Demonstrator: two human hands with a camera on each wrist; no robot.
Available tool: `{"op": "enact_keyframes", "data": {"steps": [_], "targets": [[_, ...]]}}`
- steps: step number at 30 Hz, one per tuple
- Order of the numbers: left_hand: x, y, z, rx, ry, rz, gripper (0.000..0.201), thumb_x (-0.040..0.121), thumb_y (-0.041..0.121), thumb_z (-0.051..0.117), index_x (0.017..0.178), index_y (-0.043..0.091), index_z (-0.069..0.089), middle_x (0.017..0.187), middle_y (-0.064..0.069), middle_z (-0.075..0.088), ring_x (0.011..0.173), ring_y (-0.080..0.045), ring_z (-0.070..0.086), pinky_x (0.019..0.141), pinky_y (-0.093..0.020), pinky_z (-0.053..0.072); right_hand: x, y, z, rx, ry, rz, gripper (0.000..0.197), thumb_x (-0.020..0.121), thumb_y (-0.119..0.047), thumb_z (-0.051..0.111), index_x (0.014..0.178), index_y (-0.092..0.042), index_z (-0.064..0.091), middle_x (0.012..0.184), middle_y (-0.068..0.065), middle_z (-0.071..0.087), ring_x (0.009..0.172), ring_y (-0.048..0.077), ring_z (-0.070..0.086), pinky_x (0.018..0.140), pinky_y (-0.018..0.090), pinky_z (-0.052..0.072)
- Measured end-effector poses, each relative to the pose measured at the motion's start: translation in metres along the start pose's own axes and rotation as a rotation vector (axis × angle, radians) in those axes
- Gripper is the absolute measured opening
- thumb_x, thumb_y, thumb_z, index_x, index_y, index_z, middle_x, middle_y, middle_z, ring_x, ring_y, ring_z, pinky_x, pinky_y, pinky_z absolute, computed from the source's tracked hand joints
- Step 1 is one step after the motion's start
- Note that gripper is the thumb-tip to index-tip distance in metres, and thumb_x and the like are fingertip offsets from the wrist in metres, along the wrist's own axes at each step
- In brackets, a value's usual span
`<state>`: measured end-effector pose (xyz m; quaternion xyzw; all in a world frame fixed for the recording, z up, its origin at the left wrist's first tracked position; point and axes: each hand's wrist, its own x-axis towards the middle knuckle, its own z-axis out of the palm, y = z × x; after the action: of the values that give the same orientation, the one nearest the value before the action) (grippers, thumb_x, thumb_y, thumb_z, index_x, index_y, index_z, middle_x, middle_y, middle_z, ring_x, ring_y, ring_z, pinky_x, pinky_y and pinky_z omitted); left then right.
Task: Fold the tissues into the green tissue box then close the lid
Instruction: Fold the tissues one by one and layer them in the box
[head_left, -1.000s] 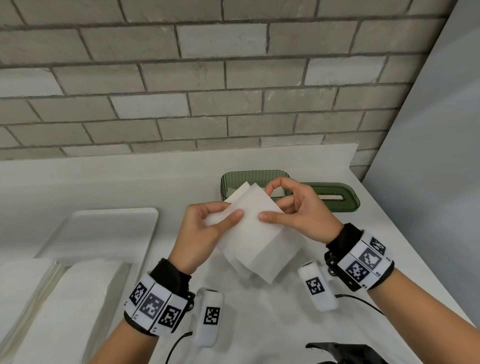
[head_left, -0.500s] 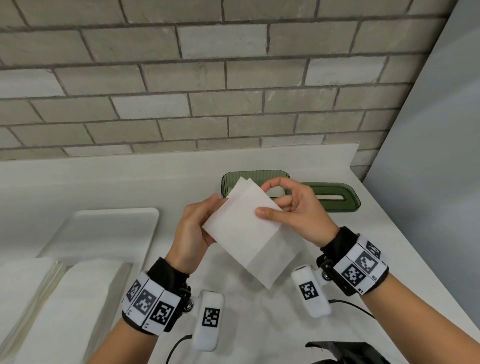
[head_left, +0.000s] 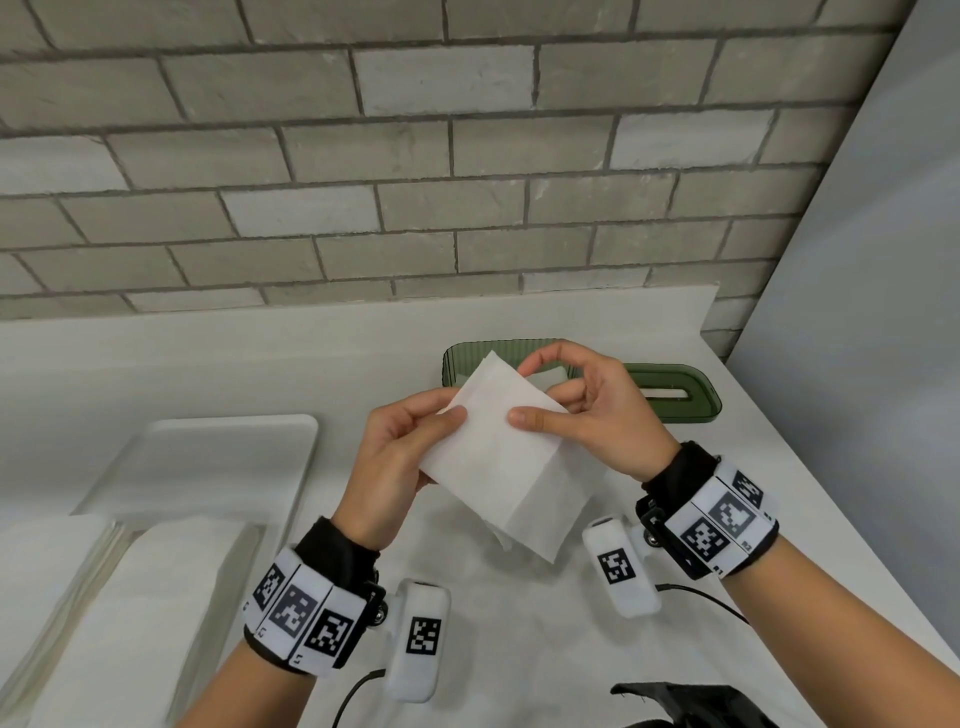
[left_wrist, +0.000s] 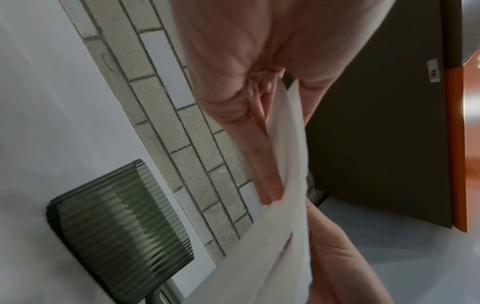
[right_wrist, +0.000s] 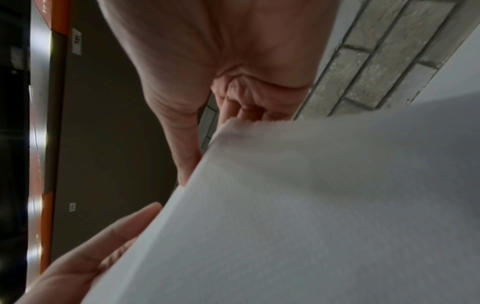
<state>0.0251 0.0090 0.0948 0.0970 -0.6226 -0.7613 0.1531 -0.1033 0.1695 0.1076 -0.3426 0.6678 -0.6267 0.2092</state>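
Observation:
Both hands hold a folded white tissue (head_left: 506, 457) in the air above the counter. My left hand (head_left: 410, 447) pinches its left edge between thumb and fingers. My right hand (head_left: 582, 410) pinches its upper right part, thumb on the front face. Behind the tissue stands the ribbed green tissue box (head_left: 467, 358), lid off, with white tissue inside. Its green slotted lid (head_left: 691, 389) lies flat on the counter to the right of the box. The left wrist view shows the box (left_wrist: 122, 226) below the tissue (left_wrist: 285, 164). The tissue (right_wrist: 311, 216) fills most of the right wrist view.
Two stacks of white tissues (head_left: 119, 613) lie at the front left, on and beside a white tray (head_left: 208, 457). A brick wall rises behind the white counter (head_left: 519, 623). A grey panel closes the right side. A dark object (head_left: 691, 706) sits at the front edge.
The fanned layers of the tissue have been brought together into a flatter fold. My left thumb has shifted along the left edge. Both hands stayed in front of the box.

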Motion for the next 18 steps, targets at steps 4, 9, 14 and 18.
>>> {"op": "enact_keyframes", "data": {"steps": [4,9,14,18], "targets": [[-0.0006,0.0,0.0007,0.01,0.0,0.031,0.029,0.085,0.018,0.058,0.11,0.013,0.071,0.094,-0.012,0.072,0.085,-0.023,0.066,0.062,-0.026,0.052,0.0008,0.0011,0.0011,0.003,-0.004,-0.009,0.037,0.075,-0.006,0.078,0.105,-0.013,0.057,0.079,0.023,0.073,0.075,0.039,0.071,0.066,0.045,0.055],[-0.004,0.0048,0.004,0.042,-0.031,0.131,0.036,0.097,0.0,0.046,0.126,0.02,0.05,0.069,-0.008,0.068,0.06,-0.019,0.062,0.049,-0.022,0.046,0.0011,0.0027,0.0007,-0.004,-0.014,-0.038,0.039,0.076,-0.007,0.078,0.104,-0.016,0.051,0.074,0.021,0.072,0.067,0.034,0.071,0.059,0.035,0.053],[-0.0026,0.0011,0.0016,0.101,-0.04,0.138,0.025,0.097,0.005,0.05,0.12,0.012,0.059,0.087,-0.019,0.069,0.077,-0.026,0.065,0.062,-0.03,0.05,0.0003,-0.0001,0.0006,-0.192,-0.081,-0.183,0.042,0.08,-0.015,0.078,0.116,-0.029,0.06,0.092,0.007,0.061,0.063,0.03,0.06,0.059,0.027,0.046],[-0.0046,-0.0001,0.0012,0.156,-0.049,0.183,0.027,0.094,-0.003,0.051,0.116,0.005,0.065,0.114,-0.009,0.07,0.103,-0.023,0.066,0.082,-0.029,0.052,0.0025,-0.0009,-0.0021,-0.33,-0.115,-0.23,0.04,0.081,-0.018,0.076,0.118,-0.028,0.066,0.1,0.002,0.058,0.068,0.006,0.045,0.06,0.014,0.038]]}}
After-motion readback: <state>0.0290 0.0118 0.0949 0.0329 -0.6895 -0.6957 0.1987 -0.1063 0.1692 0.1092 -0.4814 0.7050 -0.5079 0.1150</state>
